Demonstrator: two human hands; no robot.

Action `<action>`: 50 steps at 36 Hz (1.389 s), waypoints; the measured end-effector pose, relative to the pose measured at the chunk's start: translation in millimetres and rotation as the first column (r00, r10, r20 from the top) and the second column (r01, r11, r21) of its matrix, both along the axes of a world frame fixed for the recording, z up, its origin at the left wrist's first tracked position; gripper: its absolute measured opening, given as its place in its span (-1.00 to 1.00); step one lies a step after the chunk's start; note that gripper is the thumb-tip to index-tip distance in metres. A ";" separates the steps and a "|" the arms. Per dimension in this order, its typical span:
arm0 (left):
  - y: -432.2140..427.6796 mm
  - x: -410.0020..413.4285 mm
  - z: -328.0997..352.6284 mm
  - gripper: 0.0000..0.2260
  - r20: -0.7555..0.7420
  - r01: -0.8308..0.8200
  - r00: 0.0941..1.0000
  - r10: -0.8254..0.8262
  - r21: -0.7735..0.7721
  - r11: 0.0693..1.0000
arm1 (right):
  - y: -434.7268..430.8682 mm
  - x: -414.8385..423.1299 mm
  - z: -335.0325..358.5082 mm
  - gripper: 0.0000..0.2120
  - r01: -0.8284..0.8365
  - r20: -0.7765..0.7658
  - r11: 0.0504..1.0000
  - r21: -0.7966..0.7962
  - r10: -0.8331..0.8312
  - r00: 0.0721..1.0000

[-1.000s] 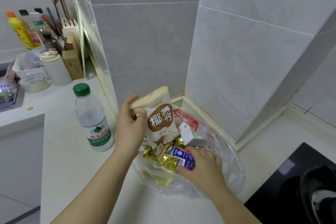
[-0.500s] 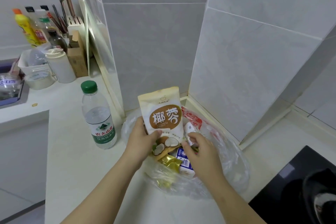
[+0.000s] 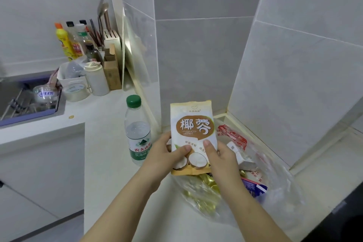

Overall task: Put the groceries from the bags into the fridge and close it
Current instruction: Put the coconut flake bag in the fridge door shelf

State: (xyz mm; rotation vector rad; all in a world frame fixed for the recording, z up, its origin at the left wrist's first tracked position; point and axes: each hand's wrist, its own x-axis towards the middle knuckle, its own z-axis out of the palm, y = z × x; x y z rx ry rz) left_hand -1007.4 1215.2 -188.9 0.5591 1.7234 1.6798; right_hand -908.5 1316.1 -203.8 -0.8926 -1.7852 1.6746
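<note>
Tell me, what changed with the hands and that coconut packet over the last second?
The right hand left the blue carton in the plastic bag and rose to grip the coconut packet at its lower right edge. The left hand kept its grip, and the packet went from tilted to upright. The water bottle stayed standing on the counter, and the carton stayed in the bag.

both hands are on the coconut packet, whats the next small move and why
Probably lift the coconut packet clear of the plastic bag and carry it toward the fridge, not in view: left hand and right hand both grip its lower half, upright above the bag.
</note>
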 end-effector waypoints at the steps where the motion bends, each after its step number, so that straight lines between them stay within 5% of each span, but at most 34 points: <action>1: -2.5 -1.9 -0.7 -0.75 0.013 0.006 1.000 -0.006 0.008 1.000 | -2.0 -0.6 0.4 -0.88 0.005 -0.011 1.000 -0.014 -0.005 1.000; 7: -12.0 -2.4 0.7 -0.77 0.097 0.031 0.995 -0.035 0.049 0.998 | -9.4 1.0 2.4 -0.81 0.005 -0.062 0.998 -0.062 -0.008 0.998; 14: -27.5 15.2 6.2 -0.80 0.033 -0.018 0.999 0.017 0.031 0.999 | -17.9 13.6 10.4 -0.83 -0.060 -0.034 0.998 -0.018 0.059 0.998; 26: -102.0 119.0 18.6 -0.86 0.048 -0.304 0.951 0.305 -0.016 0.952 | -70.2 89.8 14.5 -0.82 -0.304 -0.036 0.949 0.078 0.308 0.951; 29: -132.4 152.7 20.2 -0.86 0.067 -0.377 0.924 0.378 -0.026 0.926 | -95.7 110.5 13.0 -0.67 -0.389 -0.034 0.918 0.077 0.392 0.919; 33: -177.3 193.0 23.9 -0.87 0.094 -0.521 0.847 0.523 -0.051 0.852 | -133.6 133.7 17.6 -0.83 -0.523 -0.024 0.851 0.048 0.524 0.851; 50: -384.4 343.8 59.6 -0.91 0.020 -0.945 0.325 0.946 0.046 0.323 | -343.2 201.5 57.3 -0.90 -0.926 -0.097 0.363 0.101 0.930 0.354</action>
